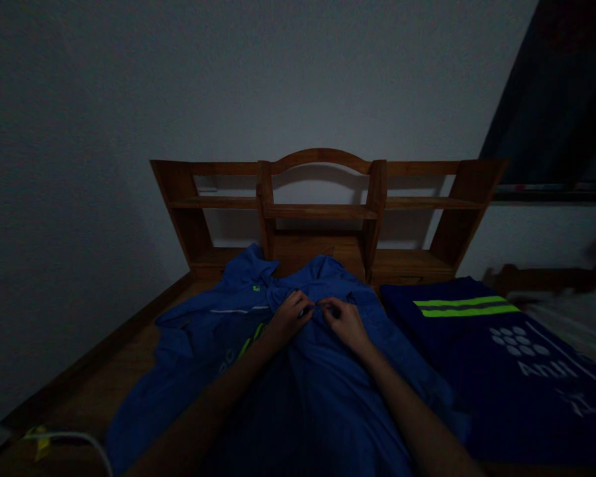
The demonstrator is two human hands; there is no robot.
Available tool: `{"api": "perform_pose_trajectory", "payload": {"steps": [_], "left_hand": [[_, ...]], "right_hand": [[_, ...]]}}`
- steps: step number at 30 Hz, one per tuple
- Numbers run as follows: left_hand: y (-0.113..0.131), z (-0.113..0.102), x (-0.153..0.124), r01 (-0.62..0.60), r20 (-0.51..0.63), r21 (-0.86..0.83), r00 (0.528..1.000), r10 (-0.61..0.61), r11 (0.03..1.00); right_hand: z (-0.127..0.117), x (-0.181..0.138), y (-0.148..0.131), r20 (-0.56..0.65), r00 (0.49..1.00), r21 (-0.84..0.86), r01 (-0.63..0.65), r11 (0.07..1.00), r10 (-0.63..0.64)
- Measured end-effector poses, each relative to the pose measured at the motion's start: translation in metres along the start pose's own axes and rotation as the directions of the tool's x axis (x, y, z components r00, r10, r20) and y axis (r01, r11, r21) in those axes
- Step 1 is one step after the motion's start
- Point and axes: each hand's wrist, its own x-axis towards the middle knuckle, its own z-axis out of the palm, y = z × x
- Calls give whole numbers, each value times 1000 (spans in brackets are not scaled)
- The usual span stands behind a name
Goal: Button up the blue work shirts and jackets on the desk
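Note:
A blue long-sleeved jacket [322, 384] lies spread and rumpled on the wooden desk, with a thin pale stripe and yellow-green marks on its left part. My left hand [291, 317] and my right hand [346, 323] meet near the upper middle of the jacket, fingertips almost touching. Both are closed in a pinch on its fabric. Whether a small fastener sits between the fingertips is too dark to make out. On the right, beside the jacket, lies a flat dark blue garment [442, 358] with yellow-green bands and white print.
A wooden shelf unit [322, 212] stands at the back of the desk [114, 361], against a pale wall. At the lower left a white cable [79, 436] runs near a small yellow item [42, 442]. A dark curtain-like panel [556, 106] hangs upper right.

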Motion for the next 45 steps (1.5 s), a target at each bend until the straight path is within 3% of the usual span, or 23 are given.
{"api": "perform_pose_trajectory", "payload": {"steps": [10,20,28,45], "left_hand": [[-1,3,0,11,-26,26,1000,-10,1000],[-5,1,1,-34,-16,-62,999,33,998],[-9,4,-1,-38,-22,-55,999,37,998],[-9,2,-2,-25,-28,-97,999,22,995]], "right_hand": [[0,-2,-3,23,1000,-18,15,1000,-15],[1,-2,-5,-52,998,-58,22,998,-26],[-2,-2,-9,-107,992,-17,-68,998,66],[-4,-2,-12,-76,997,-56,-6,998,2]]}}
